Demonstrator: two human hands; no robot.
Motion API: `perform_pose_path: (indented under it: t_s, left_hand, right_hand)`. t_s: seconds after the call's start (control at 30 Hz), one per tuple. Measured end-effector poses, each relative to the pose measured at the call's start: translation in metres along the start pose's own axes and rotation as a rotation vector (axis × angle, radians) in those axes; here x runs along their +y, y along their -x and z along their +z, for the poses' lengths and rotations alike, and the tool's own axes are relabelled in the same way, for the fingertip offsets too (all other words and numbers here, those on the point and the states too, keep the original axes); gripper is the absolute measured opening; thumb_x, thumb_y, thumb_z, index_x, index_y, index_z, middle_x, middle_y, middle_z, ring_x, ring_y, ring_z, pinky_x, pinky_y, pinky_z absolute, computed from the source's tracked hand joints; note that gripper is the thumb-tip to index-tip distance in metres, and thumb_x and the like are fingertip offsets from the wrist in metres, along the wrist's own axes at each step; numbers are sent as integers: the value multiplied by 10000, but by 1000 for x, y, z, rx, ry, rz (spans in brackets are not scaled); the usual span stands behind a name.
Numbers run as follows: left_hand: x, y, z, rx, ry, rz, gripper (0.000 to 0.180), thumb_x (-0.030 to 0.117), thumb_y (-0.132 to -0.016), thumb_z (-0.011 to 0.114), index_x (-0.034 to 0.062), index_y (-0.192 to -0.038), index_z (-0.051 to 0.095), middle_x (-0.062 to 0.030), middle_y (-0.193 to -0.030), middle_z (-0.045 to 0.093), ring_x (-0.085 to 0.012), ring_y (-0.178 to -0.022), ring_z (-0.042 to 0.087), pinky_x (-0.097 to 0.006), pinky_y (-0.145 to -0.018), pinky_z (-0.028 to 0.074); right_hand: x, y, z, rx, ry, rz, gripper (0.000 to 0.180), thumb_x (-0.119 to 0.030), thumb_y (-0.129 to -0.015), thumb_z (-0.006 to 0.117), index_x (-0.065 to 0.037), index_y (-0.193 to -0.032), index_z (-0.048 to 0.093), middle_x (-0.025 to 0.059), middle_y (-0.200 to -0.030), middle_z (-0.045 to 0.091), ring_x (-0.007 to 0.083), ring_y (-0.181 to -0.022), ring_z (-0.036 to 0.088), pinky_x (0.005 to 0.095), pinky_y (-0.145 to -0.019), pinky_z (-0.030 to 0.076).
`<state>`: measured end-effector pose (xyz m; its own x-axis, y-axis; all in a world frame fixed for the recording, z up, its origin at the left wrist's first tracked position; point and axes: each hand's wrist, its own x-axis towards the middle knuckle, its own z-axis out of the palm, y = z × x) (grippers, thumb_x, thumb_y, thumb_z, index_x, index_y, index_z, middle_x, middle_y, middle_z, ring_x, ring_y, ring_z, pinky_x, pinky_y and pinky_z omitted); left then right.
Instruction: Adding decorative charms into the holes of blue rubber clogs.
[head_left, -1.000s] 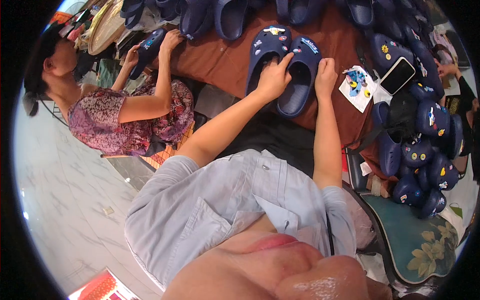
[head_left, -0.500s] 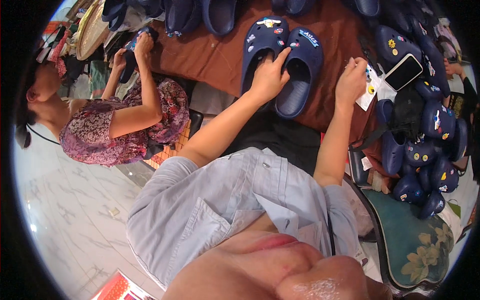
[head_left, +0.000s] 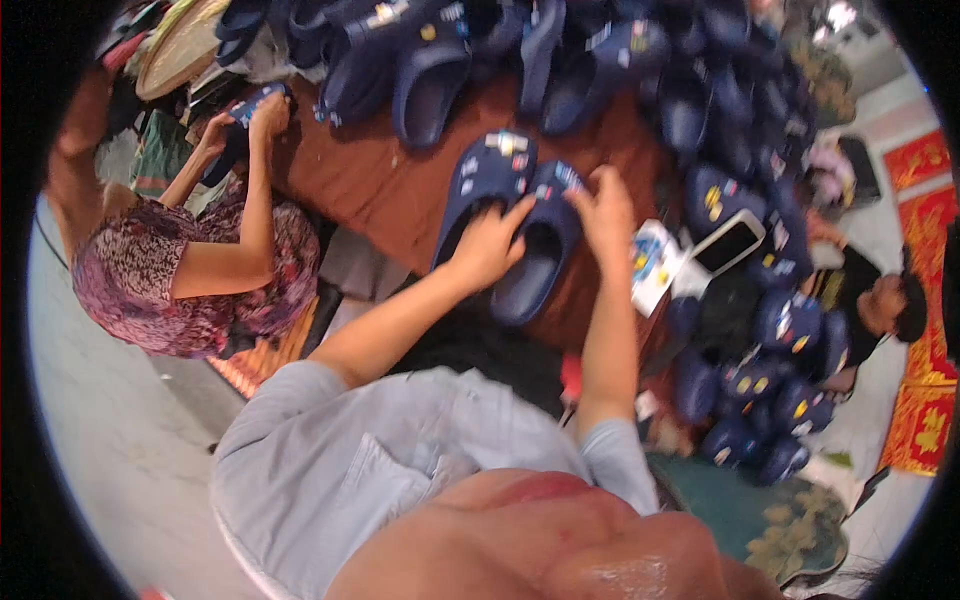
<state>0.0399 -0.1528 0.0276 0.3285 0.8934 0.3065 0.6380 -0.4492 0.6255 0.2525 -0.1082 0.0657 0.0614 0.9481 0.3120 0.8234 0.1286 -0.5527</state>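
Navy foam makes up both the left clog (head_left: pixel 490 163) and the right clog (head_left: pixel 528 288), which lie side by side, toes pointing away from the person, on a reddish-brown cloth (head_left: pixel 385 215). The left hand (head_left: pixel 488 247) has fingers tucked into the opening of the left clog and appears to be gripping it, with the index finger reaching across to the upper of the right clog. The right hand (head_left: pixel 606 212) is at the outer side of the right clog's toe, thumb turned toward it; blur hides whether the fingertips touch the clog or pinch anything small, so I cannot tell that grip. Small decorations sit on both uppers, and a white sheet (head_left: pixel 651 300) with colourful little pieces (head_left: pixel 645 254) lies just right of the right hand, next to a phone (head_left: pixel 730 243). The step in hand looks like trimming the right clog's upper, with the left hand as the steadying one. Judging from this, the next move calls for a precise fingertip placement by the right hand at one of the holes in the upper, and firm backing from inside so that the soft foam does not give way under a push
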Motion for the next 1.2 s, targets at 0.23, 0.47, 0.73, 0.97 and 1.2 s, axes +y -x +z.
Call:
perform_pose_path:
  t_s: [0.23, 0.47, 0.73, 0.97, 1.2]
  left_hand:
    - [3, 6, 6, 65, 12, 52, 674, 140, -815, 656, 182, -1452, 440, -310, -1132, 548, -490, -1009, 577, -525, -891, 482]
    - [7, 0, 3, -10, 13, -8, 686, 115, -803, 652, 167, -1453, 437, -320, -1114, 549, -488, -990, 585, -524, -885, 488]
    - [7, -3, 3, -24, -6, -32, 698, 117, -802, 655, 176, -1458, 424, -314, -1119, 541, -487, -992, 579, -523, -877, 484]
    - [7, -3, -3, -75, 1, -71, 681, 147, -816, 644, 168, -1459, 421, -316, -1185, 534, -483, -1050, 574, -521, -927, 474]
    - [8, -1, 0, -14, 5, -29, 688, 131, -812, 643, 189, -1461, 421, -310, -1093, 545, -493, -944, 589, -527, -849, 490]
  right_hand:
    - [5, -28, 16, -259, 300, -71, 377, -414, -944, 596, -66, -1059, 507, 239, -873, 695, 463, -829, 668, 570, -710, 508]
    - [17, -22, 39, 49, 320, 28, 205, -268, -1006, 483, -63, -999, 475, 251, -760, 669, 460, -731, 660, 576, -627, 498]
    - [15, -15, 36, 113, 230, -26, 202, -249, -1001, 507, -49, -975, 513, 227, -809, 675, 447, -764, 658, 554, -650, 507]
    - [5, -4, -32, 323, 563, 161, 139, -187, -922, 609, -52, -930, 579, 163, -798, 680, 359, -807, 656, 472, -683, 519]
    - [60, 30, -37, 145, 726, 283, 288, -274, -848, 724, -55, -1000, 616, 166, -945, 684, 364, -913, 649, 477, -755, 520]
